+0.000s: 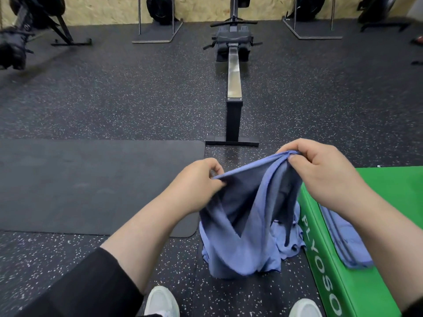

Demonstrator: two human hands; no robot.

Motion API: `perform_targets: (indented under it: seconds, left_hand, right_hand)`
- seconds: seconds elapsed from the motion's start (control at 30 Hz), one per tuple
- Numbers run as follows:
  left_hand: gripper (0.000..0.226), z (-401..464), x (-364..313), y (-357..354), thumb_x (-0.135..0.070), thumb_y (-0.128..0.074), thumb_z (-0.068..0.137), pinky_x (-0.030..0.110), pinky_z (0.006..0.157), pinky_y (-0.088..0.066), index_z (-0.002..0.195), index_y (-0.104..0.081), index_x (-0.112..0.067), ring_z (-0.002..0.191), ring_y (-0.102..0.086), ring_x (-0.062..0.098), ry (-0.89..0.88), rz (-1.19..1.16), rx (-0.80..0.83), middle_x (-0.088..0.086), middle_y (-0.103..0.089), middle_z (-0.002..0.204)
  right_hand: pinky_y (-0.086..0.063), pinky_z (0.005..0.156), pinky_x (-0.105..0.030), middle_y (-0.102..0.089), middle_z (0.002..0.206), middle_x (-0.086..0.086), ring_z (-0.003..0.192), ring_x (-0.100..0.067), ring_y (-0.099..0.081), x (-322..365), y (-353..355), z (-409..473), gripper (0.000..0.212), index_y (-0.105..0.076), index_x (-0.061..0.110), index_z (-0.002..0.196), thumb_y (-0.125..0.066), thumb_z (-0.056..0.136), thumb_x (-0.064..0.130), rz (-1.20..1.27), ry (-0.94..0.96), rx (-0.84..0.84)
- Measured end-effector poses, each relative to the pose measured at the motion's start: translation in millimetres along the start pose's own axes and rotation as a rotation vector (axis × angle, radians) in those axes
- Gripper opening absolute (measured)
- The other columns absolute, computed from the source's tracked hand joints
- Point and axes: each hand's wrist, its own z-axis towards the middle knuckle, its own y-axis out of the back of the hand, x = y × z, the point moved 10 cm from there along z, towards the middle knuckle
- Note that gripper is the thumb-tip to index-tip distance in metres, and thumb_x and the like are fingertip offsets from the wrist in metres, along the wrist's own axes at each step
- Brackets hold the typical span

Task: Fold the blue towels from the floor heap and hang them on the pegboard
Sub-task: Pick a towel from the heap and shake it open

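Blue terry cloth hangs between both hands: the left hand (201, 177) pinches one end of the towel's (242, 225) top edge, the right hand (320, 172) pinches the other, higher and farther. Its lower part sags down against the floor heap (290, 243) just left of the green box (389, 202), where a folded towel (345, 243) already lies. With the edge bunched and uneven, the fold may come out crooked, or the dangling hem could snag and drag the heap.

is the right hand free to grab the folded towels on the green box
Probably not yet: the right hand pinches the held towel. The folded towels lie uncovered just below it.
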Motion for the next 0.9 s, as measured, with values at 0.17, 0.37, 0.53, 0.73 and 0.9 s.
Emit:
perform_targets:
  seconds: [0.17, 0.37, 0.53, 0.73, 0.9]
  left_hand:
    - [0.018, -2, 34, 25, -0.027, -0.069, 0.088, 0.029, 0.054, -0.033, 0.076, -0.055, -0.030, 0.067, -0.054, 0.020, 0.125, 0.201, -0.050, -0.007, -0.059, 0.070]
    - [0.015, -9, 65, 58, -0.024, -0.065, 0.089, 0.030, 0.062, -0.040, 0.078, -0.058, -0.030, 0.079, -0.063, 0.025, 0.237, 0.351, -0.100, -0.003, -0.068, 0.085]
    - [0.021, -17, 82, 69, -0.008, -0.052, 0.086, 0.023, 0.053, -0.047, 0.083, -0.067, -0.022, 0.054, -0.065, 0.019, 0.315, 0.174, -0.085, 0.000, -0.072, 0.068]
    - [0.021, -23, 76, 87, -0.005, -0.047, 0.091, 0.021, 0.047, -0.035, 0.088, -0.068, -0.010, 0.043, -0.054, 0.022, 0.289, -0.108, -0.257, 0.003, -0.064, 0.053]
    - [0.017, -22, 46, 46, -0.022, -0.053, 0.094, 0.025, 0.059, -0.048, 0.101, -0.063, -0.033, 0.060, -0.069, 0.014, 0.171, 0.076, -0.051, -0.008, -0.074, 0.074]
  right_hand:
    - [-0.035, 0.056, -0.020, -0.065, 0.067, 0.016, 0.059, 0.003, -0.052, -23, 10, 0, 0.031, -0.071, 0.029, 0.090, -0.050, 0.095, 0.007, -0.021, -0.073, -0.039]
    - [-0.043, 0.063, -0.028, -0.066, 0.074, 0.013, 0.068, -0.010, -0.056, -42, 23, 1, 0.032, -0.070, 0.030, 0.088, -0.050, 0.093, 0.005, -0.079, -0.151, -0.109]
    - [-0.059, 0.077, -0.054, -0.073, 0.082, -0.001, 0.075, -0.028, -0.068, -64, 33, -2, 0.031, -0.075, 0.025, 0.089, -0.049, 0.091, 0.006, -0.034, -0.264, -0.169]
    - [-0.062, 0.075, -0.045, -0.072, 0.100, -0.015, 0.066, -0.025, -0.066, -66, 38, -11, 0.034, -0.074, 0.019, 0.090, -0.047, 0.096, -0.001, 0.114, -0.326, -0.167]
    - [-0.060, 0.075, -0.040, -0.075, 0.089, -0.002, 0.060, -0.015, -0.073, -53, 22, -14, 0.028, -0.074, 0.021, 0.088, -0.051, 0.095, 0.007, -0.020, -0.272, -0.041]
